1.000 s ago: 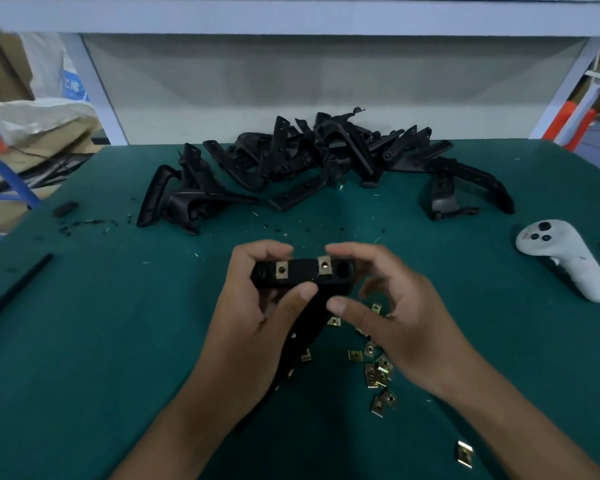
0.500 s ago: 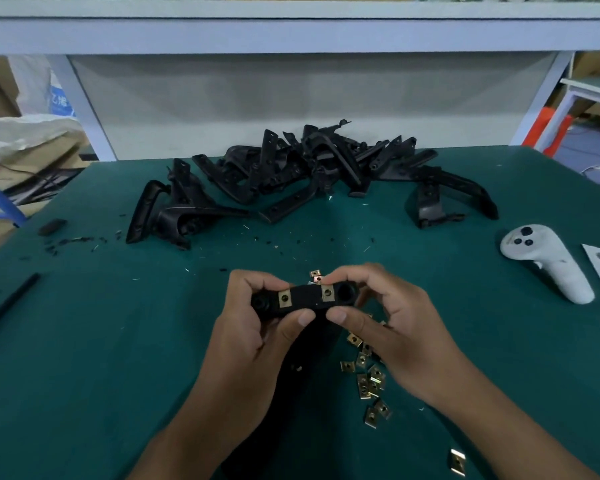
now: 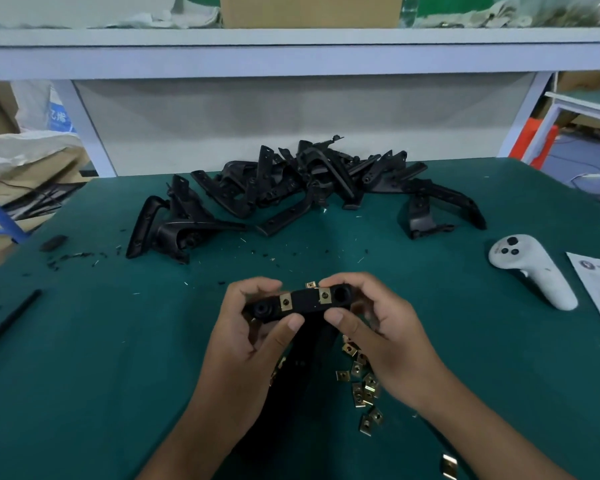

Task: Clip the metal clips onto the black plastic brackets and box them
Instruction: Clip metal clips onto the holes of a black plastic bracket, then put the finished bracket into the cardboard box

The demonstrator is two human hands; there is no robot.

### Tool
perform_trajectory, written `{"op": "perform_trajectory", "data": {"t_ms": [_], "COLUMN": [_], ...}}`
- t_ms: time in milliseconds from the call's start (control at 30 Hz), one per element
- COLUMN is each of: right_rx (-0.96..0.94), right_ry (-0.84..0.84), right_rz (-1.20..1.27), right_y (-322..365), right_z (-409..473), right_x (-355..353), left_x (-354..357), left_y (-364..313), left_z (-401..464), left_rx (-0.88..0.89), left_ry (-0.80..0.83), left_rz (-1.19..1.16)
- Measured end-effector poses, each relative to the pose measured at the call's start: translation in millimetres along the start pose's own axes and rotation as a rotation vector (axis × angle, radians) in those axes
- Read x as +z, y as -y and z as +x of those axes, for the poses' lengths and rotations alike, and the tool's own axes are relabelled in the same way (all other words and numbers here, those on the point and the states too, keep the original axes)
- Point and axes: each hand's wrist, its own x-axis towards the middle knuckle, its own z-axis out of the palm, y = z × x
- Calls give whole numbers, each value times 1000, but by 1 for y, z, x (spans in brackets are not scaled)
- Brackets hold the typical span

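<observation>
step: clipping; both hands, left hand (image 3: pixel 243 337) and right hand (image 3: pixel 381 334), curl round bracket (image 3: pixel 302 303) (two clips (image 3: pixel 324 295) seated) | next: likely boxing

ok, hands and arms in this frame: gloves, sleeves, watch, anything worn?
Nothing worn that shows. The left hand and right hand are bare, no gloves, no rings visible. Both forearms are bare down to the frame edge: no sleeves, watch, wristband or markings in view.
</observation>
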Motion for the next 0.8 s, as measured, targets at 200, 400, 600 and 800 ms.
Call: {"op": "perform_trajectory", "data": {"t_ms": [200,400,600,800], "right_rx": [18,1,-5,57], "right_ry": [-23,-63,-282,-578], "right_rz": [87,83,-5,-118], "right_y": [12,43,73,101], "right_z": [3,-23,-104,-204], "right_x": [-8,-36,-82,-133], "left_x": [0,19,79,172], "left_y": [-7,-27,-53,-65], "left_z": [-2,-9,-32,-79], "left_rx": [28,48,144,120], "left_ry": [-53,25,220,453], "left_rz": [40,70,32,-144]}}
